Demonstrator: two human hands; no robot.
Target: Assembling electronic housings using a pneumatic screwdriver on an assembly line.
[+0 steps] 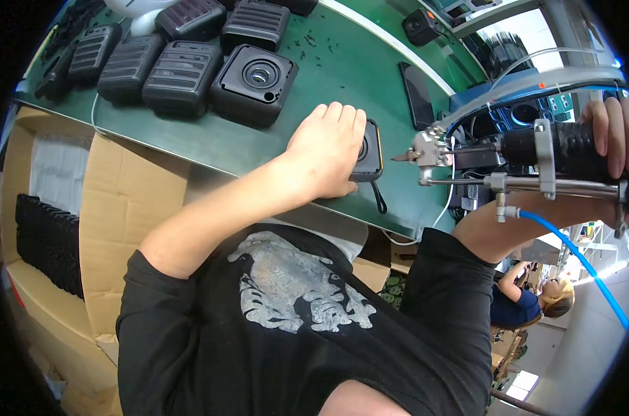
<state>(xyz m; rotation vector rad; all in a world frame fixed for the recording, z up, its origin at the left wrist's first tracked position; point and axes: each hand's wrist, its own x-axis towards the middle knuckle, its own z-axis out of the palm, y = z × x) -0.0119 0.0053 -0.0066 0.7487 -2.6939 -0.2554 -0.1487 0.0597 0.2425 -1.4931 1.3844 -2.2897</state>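
My left hand (326, 149) lies flat over a small black square housing (370, 152) on the green worktop (328, 76), pressing it down; a short black strap sticks out under it. My right hand (611, 132) grips the black body of a powered screwdriver (529, 149) held on its side. The driver's metal nose (420, 154) points left at the housing, a short gap away. A blue air hose (578, 260) hangs from the tool.
Several black ribbed housings (179, 76) stand in rows at the far left of the bench, one showing a round opening (255, 83). A dark phone (417, 93) lies flat. Cardboard boxes (127, 208) with black parts sit at left. Another person (529, 298) sits lower right.
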